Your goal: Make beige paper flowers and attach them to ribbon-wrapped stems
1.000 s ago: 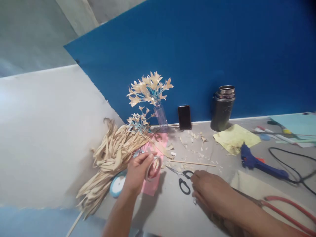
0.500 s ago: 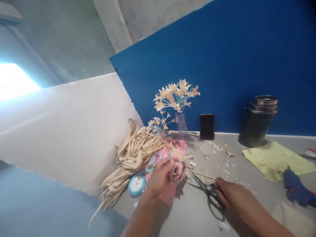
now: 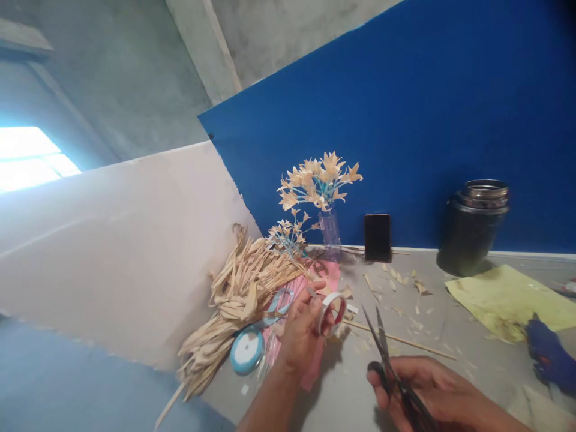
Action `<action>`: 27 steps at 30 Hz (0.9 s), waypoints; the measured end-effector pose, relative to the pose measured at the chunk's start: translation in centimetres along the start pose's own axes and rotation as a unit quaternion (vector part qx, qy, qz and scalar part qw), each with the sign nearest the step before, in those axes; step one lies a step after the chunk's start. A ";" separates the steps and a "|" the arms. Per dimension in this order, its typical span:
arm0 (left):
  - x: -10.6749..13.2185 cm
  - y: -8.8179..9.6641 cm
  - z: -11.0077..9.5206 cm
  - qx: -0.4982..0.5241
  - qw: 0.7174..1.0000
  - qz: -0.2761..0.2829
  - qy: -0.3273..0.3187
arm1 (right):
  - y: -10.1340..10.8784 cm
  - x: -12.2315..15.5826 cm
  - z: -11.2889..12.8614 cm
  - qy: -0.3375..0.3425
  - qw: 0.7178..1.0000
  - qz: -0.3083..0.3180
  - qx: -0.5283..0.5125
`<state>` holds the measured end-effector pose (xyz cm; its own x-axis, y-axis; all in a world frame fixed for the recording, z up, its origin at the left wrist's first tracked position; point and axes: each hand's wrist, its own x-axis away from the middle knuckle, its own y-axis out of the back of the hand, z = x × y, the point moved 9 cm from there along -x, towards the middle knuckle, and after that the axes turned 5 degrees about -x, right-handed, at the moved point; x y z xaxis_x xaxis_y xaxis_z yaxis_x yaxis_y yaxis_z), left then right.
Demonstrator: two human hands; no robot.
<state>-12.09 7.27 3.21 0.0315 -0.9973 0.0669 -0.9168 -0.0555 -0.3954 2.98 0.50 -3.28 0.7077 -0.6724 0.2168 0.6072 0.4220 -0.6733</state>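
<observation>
My left hand (image 3: 303,330) is closed on a roll of white tape (image 3: 332,314), which stands on edge among the fingers with its reddish inner ring showing. My right hand (image 3: 418,384) grips black-handled scissors (image 3: 382,348), blades slightly apart and pointing up and away from me. A thin stick (image 3: 405,343) lies on the table between the hands, running from behind the tape roll toward the right. Under and beside the left hand is pink paper (image 3: 312,375), and a spool of blue ribbon (image 3: 247,350) rests left of the wrist.
Dried husk strips (image 3: 225,324) are heaped at left. Husk flowers (image 3: 317,180) stand in a clear vase (image 3: 330,234), with a smaller bunch (image 3: 288,234) beside it. A phone (image 3: 377,237), dark jar (image 3: 472,228), yellow paper (image 3: 508,297) and blue glue gun (image 3: 549,354) sit farther right among scraps.
My right hand has let the stick down on the table and lifted the scissors, blades now upward. The left hand with the tape roll has shifted slightly right.
</observation>
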 end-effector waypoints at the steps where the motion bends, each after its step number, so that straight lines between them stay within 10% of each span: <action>1: -0.1 -0.2 0.3 -0.004 1.000 0.007 0.003 | -0.3 -0.2 -0.2 0.002 1.000 0.004 0.003; 27: -0.5 -3.2 3.5 -0.011 0.994 0.096 0.042 | -0.7 -0.3 -0.2 0.010 1.000 0.001 -0.020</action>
<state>-7.79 7.73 1.20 -0.1779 -0.9817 0.0679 -0.9113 0.1383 -0.3878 2.22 0.28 -3.01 0.7009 -0.6843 0.2009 0.5903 0.3986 -0.7019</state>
